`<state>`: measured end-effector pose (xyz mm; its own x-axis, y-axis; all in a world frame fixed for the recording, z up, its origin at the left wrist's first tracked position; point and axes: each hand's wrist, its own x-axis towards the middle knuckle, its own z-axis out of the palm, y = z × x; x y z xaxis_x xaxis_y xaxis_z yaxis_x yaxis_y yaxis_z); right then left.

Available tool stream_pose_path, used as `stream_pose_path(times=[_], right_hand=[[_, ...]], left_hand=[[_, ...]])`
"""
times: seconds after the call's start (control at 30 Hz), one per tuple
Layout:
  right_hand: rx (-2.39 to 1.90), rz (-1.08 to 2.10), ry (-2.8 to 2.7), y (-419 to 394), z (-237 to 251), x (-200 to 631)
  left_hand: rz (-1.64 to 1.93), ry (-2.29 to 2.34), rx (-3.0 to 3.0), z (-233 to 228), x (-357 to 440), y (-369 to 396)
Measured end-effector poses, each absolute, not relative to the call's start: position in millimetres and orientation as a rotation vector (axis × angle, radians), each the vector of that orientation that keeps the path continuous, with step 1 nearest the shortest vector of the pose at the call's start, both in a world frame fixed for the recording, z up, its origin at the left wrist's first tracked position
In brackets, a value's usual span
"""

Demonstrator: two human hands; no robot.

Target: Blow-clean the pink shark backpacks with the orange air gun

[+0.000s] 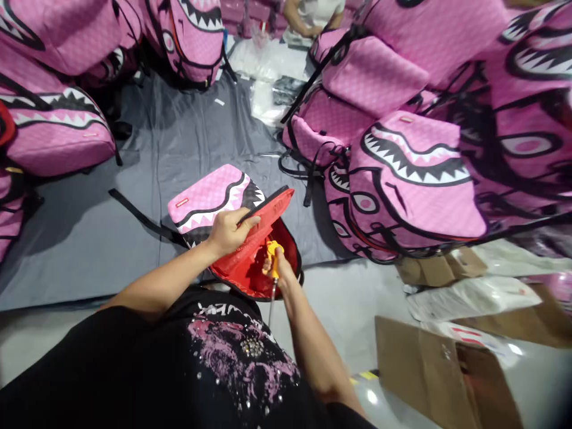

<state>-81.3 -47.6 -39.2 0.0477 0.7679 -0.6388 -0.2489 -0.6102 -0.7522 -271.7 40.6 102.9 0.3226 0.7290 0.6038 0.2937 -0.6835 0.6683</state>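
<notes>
While my right hand (277, 269) is closed in a fist round the yellow-handled tool with a thin metal shaft (273, 262), its yellow end sits just inside the red lining of the open pink shark-mouth backpack (214, 199) on the floor in front of me. Can't tell what kind of tool it is; the shaft runs down toward my black printed shirt (232, 351). My left hand (229, 231) is curled over the raised red flap with black edging (263, 223), thumb on top, fingers under, holding it open. Bag lies flat on the grey floor sheet (179, 143), one black strap trailing left.

Progress, as I judge it: this bag is open and being worked inside, not closed up, so mid-step on this one. To my right a flattened brown cardboard box (442, 369) and clear plastic bags (465, 298) lie on the floor. Farther out, a heap of matching pink shark-mouth backpacks (402, 173) on the right and more on the left (53, 131); can't tell which piles are finished. At the far top another person's arms (304, 21) work near white plastic wrapping (263, 65).
</notes>
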Motion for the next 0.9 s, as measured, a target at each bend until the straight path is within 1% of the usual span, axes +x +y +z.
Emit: stream_pose_path(times=[0.07, 0.2, 0.27, 0.43, 0.5, 0.6, 0.77, 0.8, 0.9], right_hand=[[-1.435, 1.712, -0.469, -44, -51, -95], [-1.115, 1.926, -0.377, -59, -61, -105], [-0.982, 1.922, -0.295, -64, -63, -104], [-0.994, 1.866, -0.252, -65, -63, -106], [-1.078, 1.893, -0.311, -67, -59, -111], [-1.347, 1.910, -0.512, -69, -41, -112], [-1.706, 1.782, -0.767, -31, 16, -70], [-1.852, 1.749, -0.918, -18, 29, -58], [-2.174, 1.718, -1.180, 21, 64, -31]], left_hand=[[1.351, 0.858, 2.250, 104, -269, 42], [1.452, 0.691, 2.441, 108, -268, 53], [1.495, 0.617, 2.511, 110, -268, 59], [1.443, 0.481, 2.632, 115, -264, 68], [1.447, 0.439, 2.645, 115, -261, 70], [1.374, 0.355, 2.715, 115, -254, 74], [0.985, 0.085, 2.948, 121, -248, 83], [0.978, 0.095, 2.974, 122, -250, 80], [1.159, 0.275, 2.944, 117, -262, 51]])
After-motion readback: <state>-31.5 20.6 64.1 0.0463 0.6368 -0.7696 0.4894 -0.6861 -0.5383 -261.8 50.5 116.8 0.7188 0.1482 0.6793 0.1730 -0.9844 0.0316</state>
